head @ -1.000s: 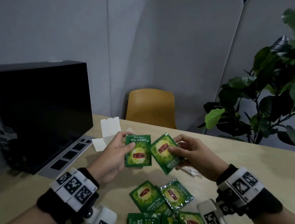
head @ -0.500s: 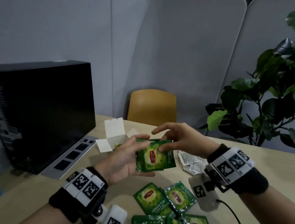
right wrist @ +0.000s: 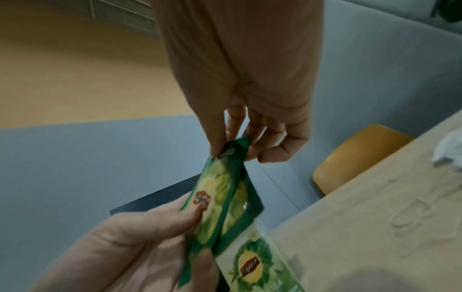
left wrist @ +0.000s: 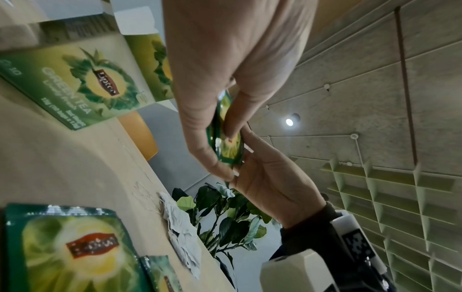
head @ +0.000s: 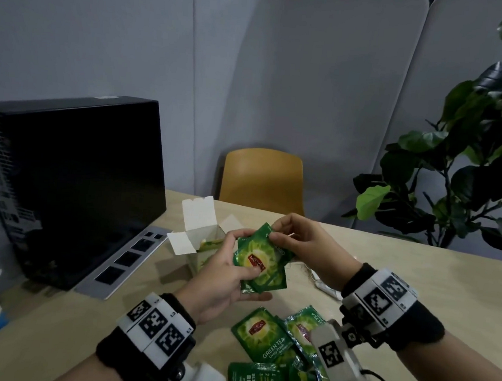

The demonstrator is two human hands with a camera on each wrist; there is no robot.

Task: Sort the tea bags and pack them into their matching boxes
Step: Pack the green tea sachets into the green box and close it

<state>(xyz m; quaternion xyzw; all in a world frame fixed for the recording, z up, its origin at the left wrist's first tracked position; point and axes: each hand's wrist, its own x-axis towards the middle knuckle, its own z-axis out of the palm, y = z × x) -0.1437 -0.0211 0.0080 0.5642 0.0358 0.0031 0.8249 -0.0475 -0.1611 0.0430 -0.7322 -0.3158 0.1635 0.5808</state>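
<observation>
Hands meet above the table (head: 417, 278), both on a small stack of green sachets (head: 264, 259) held in the air just right of the open box (head: 201, 237). The left hand (head: 224, 278) lies palm up beneath the stack, its thumb pressed on the red logo of the top sachet and its fingers curled under the lower edge, so the stack is pinched between thumb and fingers. The right hand (head: 302, 245) comes in from the right with the wrist raised; its thumb and forefinger nip the far top corner of the stack, and the other fingers curl loosely behind. In the right wrist view the sachets (right wrist: 220, 199) fan slightly, at least two of them, edges not square with each other. The left wrist view shows the stack (left wrist: 225, 136) edge-on between the two hands, and the box (left wrist: 82, 79) with its green tea print standing on the table beyond.

More sachets (head: 265, 338) lie loose on the table near the person, below the hands, overlapping one another. A crumpled white wrapper (head: 323, 283) lies under the right wrist.
</observation>
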